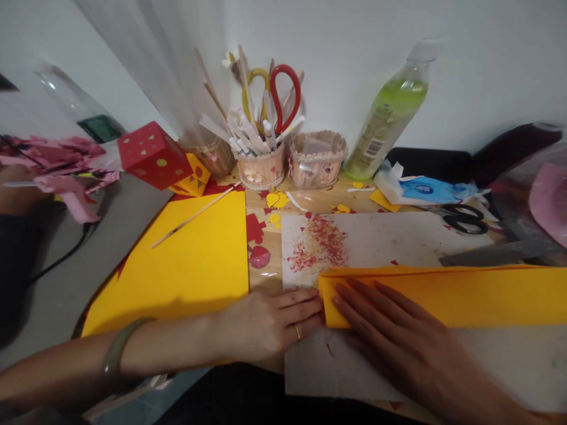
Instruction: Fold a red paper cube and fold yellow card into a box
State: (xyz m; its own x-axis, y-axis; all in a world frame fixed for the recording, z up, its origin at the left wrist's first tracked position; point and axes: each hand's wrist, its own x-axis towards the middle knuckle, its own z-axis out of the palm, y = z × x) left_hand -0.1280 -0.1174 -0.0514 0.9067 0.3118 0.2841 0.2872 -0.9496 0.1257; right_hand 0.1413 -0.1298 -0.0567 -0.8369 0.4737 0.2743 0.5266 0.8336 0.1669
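A long strip of folded yellow-orange paper [496,298] lies across the right part of the desk. My right hand [398,336] rests on its left part with fingers stretched flat, pressing on the paper. Against the strip's left end lie the fingertips of my left hand [279,321], the fingers extended side by side; its thumb is hidden. Under the strip is a white board [314,366] with a patch of red and tan shreds [321,242]. Left of it lies a large yellow sheet [199,254], crossed by a thin wooden stick [195,215].
Behind stand a red box [153,154], a pen cup [261,170] with scissors, another small basket [318,168] and a green drink bottle [385,124]. Black-handled scissors [465,218] and a blue tissue pack [438,189] lie right. Another person's hand [20,189] is at far left.
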